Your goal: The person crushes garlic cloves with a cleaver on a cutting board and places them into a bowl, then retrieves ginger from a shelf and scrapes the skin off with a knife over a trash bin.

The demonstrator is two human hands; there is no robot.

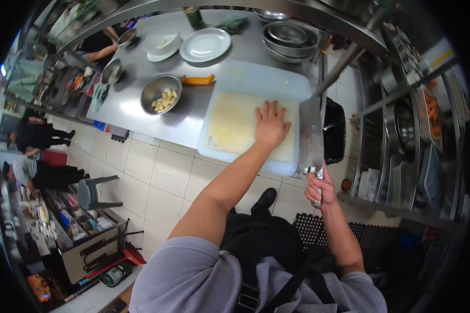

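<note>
My left hand (271,125) lies flat with fingers spread on a yellowed cutting board (230,117). The board sits inside a shallow, pale translucent tray (245,73) at the table's near edge. A large cleaver (311,130) is held in my right hand (321,189), fingers wrapped round its handle. Its broad blade points away from me, beside the tray's right side. Left of the tray stands a steel bowl (147,94) with peeled garlic cloves (165,100) in it. An orange handle (199,80) lies between bowl and tray.
White plates (205,45) and stacked steel bowls (290,44) stand farther back on the steel table (122,107). A black-lined bin (334,130) and a metal rack (391,151) are on the right. A grey stool (96,192) and several people are at the left.
</note>
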